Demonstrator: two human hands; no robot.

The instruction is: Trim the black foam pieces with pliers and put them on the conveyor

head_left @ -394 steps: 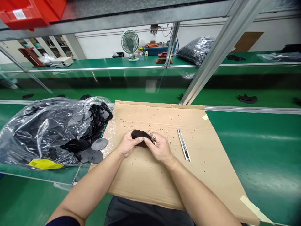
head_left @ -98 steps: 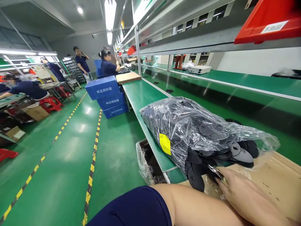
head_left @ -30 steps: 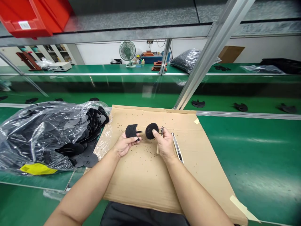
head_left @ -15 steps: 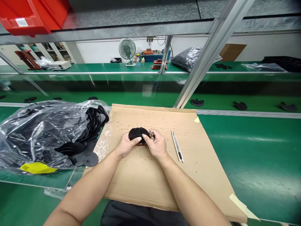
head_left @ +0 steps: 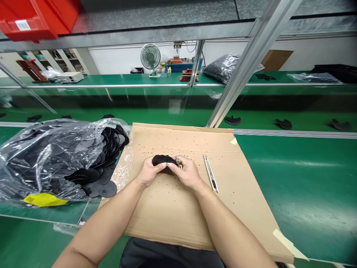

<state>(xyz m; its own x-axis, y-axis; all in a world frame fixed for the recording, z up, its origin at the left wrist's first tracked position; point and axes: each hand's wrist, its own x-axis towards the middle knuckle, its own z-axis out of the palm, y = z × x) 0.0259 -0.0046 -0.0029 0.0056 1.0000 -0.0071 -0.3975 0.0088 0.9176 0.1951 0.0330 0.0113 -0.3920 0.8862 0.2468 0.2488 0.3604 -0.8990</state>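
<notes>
Over the middle of the cardboard sheet (head_left: 167, 219), both hands meet on one dark, curved piece (head_left: 161, 159). The left hand (head_left: 147, 173) is clamped on its left end and the right hand (head_left: 189, 174) on its right, thumbs nearly touching along the near edge. A metal tool (head_left: 179, 163) shows between the right hand's fingers, mostly hidden. Whether the piece touches the cardboard is impossible to tell.

Tiny dark specks (head_left: 192, 149) lie scattered across the sheet. Just beside the right hand, a utility knife (head_left: 211, 174) lies at a slant. To the left, a clear plastic bag (head_left: 47, 156) with a yellow label (head_left: 46, 200) spills black oval pieces (head_left: 115, 139) toward the cardboard's edge. The sheet lies on a green tabletop (head_left: 287, 167), masking tape (head_left: 289, 243) at its near right corner. Behind it, more dark pieces (head_left: 232, 120) sit spaced along a green strip (head_left: 156, 117).
</notes>
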